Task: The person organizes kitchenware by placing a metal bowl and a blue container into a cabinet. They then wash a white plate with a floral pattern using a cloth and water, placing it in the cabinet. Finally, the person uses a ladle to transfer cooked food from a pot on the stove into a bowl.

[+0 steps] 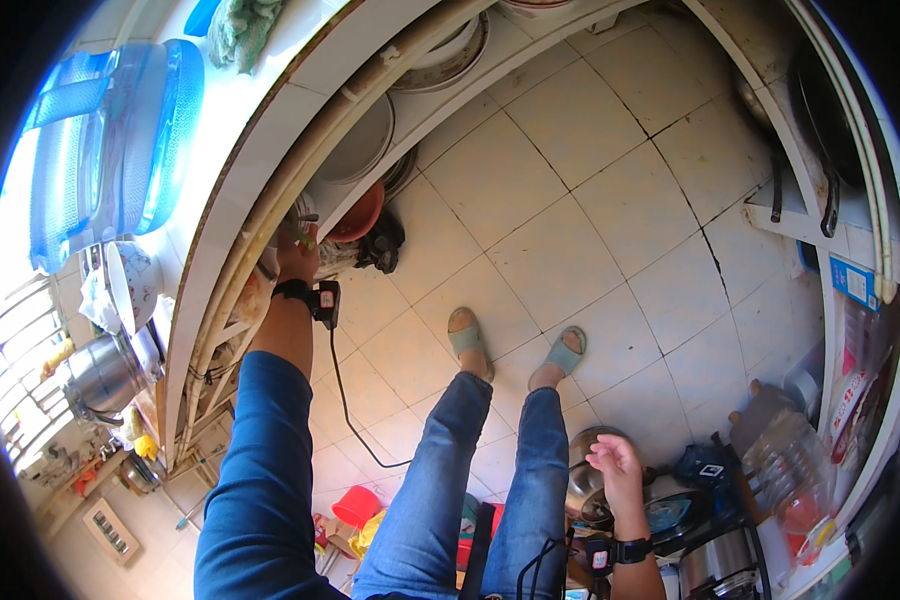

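Observation:
My left hand (297, 251) reaches to the shelf under the counter at the left. Something thin and green shows at its fingers, but whether the hand grips it is unclear. Close by are a reddish-brown bowl (360, 214), a black plastic bag (382, 244) and a large pale round dish (356, 142). My right hand (615, 457) hangs at the lower right with its fingers loosely curled, and nothing shows in it. Below and behind it, a metal pot (586, 480) stands on the floor.
A tiled counter edge (270, 112) curves along the left, with a large blue water bottle (112, 142) on top. Pans (825, 120) rest at the upper right. Plastic bottles (784, 450) and a steel pot (720, 562) crowd the lower right. A red container (356, 508) lies behind my legs.

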Demonstrator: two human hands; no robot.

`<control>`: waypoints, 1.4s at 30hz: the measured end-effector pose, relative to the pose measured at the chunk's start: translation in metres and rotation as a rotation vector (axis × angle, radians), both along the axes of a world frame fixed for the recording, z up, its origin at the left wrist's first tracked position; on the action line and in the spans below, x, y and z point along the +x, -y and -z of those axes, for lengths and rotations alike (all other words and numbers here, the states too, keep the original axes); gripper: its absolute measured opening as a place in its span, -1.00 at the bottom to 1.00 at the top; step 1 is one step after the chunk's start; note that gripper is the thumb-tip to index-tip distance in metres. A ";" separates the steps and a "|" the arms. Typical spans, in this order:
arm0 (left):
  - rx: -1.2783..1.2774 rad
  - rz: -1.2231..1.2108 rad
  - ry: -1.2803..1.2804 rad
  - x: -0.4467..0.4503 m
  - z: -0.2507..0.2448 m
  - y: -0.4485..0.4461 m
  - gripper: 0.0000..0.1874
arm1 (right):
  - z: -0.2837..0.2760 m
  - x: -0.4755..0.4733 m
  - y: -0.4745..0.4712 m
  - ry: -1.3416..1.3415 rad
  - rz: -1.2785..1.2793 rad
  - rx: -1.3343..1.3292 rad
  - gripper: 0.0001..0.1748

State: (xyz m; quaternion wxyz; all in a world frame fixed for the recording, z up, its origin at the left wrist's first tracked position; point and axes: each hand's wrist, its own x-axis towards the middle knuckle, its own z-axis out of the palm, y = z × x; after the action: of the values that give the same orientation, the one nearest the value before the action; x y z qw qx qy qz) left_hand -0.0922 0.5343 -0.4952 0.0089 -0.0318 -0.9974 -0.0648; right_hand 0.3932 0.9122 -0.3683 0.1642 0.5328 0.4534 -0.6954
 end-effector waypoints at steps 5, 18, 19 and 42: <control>-0.173 -0.042 0.238 -0.008 -0.012 0.002 -0.50 | -0.007 0.009 -0.011 -0.005 0.024 0.028 -0.77; 0.946 -0.584 0.335 0.010 -0.003 0.017 -0.56 | -0.021 0.015 -0.013 -0.029 -0.029 0.099 -0.59; 1.288 -0.791 0.310 0.022 -0.004 0.018 -0.58 | -0.025 0.013 -0.012 -0.033 -0.038 0.125 -0.57; 0.681 -0.610 1.033 0.341 -0.390 0.042 -0.50 | -0.243 0.068 -0.101 0.006 -0.372 0.580 -0.64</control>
State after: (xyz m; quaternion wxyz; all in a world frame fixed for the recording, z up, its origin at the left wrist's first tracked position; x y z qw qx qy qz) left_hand 0.2487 0.4928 -0.1053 -0.4402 0.2900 -0.7620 -0.3761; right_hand 0.4615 1.0130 -0.1256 0.1313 0.4674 0.7211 -0.4942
